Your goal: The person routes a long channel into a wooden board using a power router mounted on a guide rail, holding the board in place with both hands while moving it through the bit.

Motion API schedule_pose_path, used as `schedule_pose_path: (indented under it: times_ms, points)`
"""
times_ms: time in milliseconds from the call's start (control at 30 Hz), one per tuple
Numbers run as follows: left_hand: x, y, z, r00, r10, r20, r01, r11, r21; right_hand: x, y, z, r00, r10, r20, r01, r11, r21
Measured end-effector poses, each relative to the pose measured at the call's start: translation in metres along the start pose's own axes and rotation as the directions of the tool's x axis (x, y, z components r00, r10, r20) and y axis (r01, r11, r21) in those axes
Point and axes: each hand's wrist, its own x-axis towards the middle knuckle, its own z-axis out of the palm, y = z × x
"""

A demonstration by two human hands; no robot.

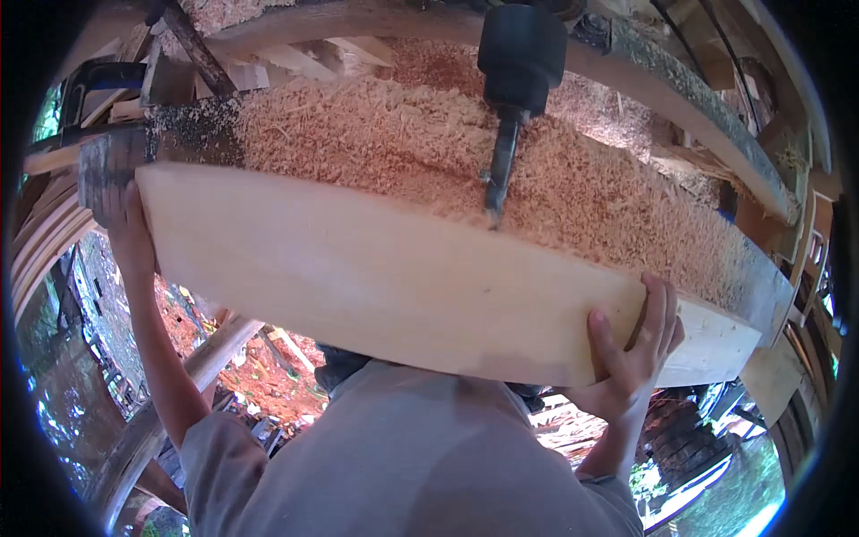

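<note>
We see the left hand [128,234] at nine o'clock and the right hand [632,351] at four o'clock, fingers clamped on the pale plank [394,277], centre-frame; drill bit [499,174] touches its sawdust-covered [403,143] top at twelve.

both hands [631,353] grip a pale plank [403,277] under a drill bit [499,174]

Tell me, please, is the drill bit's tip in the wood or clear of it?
In, it seems: the drill bit ends buried in sawdust along the top edge of the pale plank.
</note>
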Motion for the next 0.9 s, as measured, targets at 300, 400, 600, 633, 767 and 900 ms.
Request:
schedule_pose_path:
  times_ms: [300,400,600,633,767,900]
  points:
    - [-0.009,0.014,-0.011,0.938,-0.183,0.293,0.211,0.975,-0.068,-0.009,-0.001,0.001,0.994,-0.057,-0.089,0.054,0.998,-0.04]
    - [-0.029,0.012,-0.018,0.923,-0.31,0.23,0.332,0.941,-0.065,-0.017,0.008,-0.009,0.999,-0.032,0.008,0.032,0.999,0.01]
    - [0.038,0.048,0.009,0.95,-0.172,0.259,0.184,0.983,-0.021,0.016,0.002,0.003,0.997,-0.025,-0.077,0.025,1.0,0.002]
    - [0.027,0.039,0.004,0.937,-0.171,0.305,0.192,0.98,-0.04,0.006,0.004,0.002,0.996,-0.034,-0.084,0.034,0.999,-0.007]
    - [-0.02,0.031,-0.009,0.946,-0.232,0.227,0.243,0.97,-0.021,-0.013,0.011,-0.01,0.999,-0.037,-0.036,0.038,0.999,0.018]
    - [0.02,0.046,-0.002,0.978,0.062,0.199,-0.079,0.994,0.081,0.005,0.022,-0.008,0.997,-0.045,-0.055,0.046,0.999,0.013]
